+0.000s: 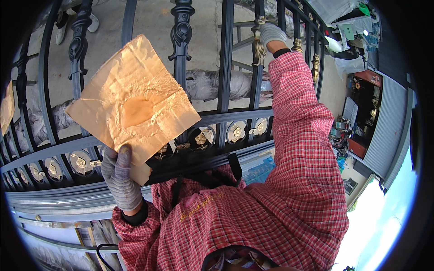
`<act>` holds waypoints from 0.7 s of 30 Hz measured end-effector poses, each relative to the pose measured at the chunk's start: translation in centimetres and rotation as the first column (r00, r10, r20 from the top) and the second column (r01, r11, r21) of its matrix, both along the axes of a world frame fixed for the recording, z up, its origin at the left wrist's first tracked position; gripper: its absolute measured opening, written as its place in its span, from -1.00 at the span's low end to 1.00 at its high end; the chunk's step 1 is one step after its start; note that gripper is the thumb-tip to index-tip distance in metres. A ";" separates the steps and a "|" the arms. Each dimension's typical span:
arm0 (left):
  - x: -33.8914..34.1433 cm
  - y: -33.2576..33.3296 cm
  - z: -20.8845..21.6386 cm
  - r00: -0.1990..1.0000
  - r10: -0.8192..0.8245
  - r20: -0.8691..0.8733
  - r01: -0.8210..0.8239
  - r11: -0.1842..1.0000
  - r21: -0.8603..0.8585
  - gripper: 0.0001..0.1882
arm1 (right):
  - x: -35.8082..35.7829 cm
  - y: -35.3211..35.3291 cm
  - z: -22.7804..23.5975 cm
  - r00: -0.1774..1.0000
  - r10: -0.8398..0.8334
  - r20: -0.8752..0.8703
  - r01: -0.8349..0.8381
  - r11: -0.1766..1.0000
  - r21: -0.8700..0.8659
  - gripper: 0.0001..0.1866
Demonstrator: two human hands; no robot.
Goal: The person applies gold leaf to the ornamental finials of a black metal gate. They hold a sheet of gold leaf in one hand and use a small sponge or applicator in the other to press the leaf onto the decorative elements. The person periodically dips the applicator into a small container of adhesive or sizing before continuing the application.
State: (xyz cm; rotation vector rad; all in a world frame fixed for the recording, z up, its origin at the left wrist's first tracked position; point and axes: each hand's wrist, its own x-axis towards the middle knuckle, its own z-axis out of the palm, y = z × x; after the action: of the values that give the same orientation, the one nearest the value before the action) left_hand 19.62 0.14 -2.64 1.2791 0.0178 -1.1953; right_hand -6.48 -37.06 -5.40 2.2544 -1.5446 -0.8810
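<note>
My left hand (120, 176), in a grey glove, grips the lower corner of a square piece of cardboard (153, 74). Gold paint coats its face, and a wet pool of paint (137, 111) lies near its middle. Stretched out to the far right, my gloved right hand (272, 33) is closed beside a baluster ornament (259, 50) with gold colouring on it. Whatever its fingers hold, if anything, is too small and hidden to make out. The dark metal railing (225, 58) carries another scrolled ornament (181, 34), still black, behind the cardboard.
Gold flower rosettes (81, 162) in rings line the railing's lower band. Wrapped long bundles (217, 85) lie on the ground beyond the bars. A person's shoes (92, 22) show at the upper left. Stacked goods and a shed with a corrugated shutter (388, 128) stand at the right.
</note>
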 end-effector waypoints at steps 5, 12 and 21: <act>0.0 0.3 -0.6 1.000 -0.004 0.023 0.004 1.000 0.000 -0.56 | -1.3 -0.1 -2.3 0.990 0.013 0.139 -0.011 1.000 -0.019 -0.66; 0.2 -0.1 -0.3 1.000 -0.025 0.019 0.026 0.999 -0.022 -0.56 | -3.9 3.2 0.3 0.975 0.014 0.222 -0.054 0.983 0.173 -0.71; -0.3 -0.2 -0.4 0.992 -0.123 0.016 0.123 0.992 -0.033 -0.56 | -4.6 5.5 -1.5 0.992 -0.014 0.122 -0.002 0.991 0.135 -0.77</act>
State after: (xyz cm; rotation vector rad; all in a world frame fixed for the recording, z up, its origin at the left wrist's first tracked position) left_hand 19.37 -0.07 -3.00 1.2734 -0.0923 -1.2868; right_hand -11.08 -31.57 -6.86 2.4415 -1.5882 -0.8886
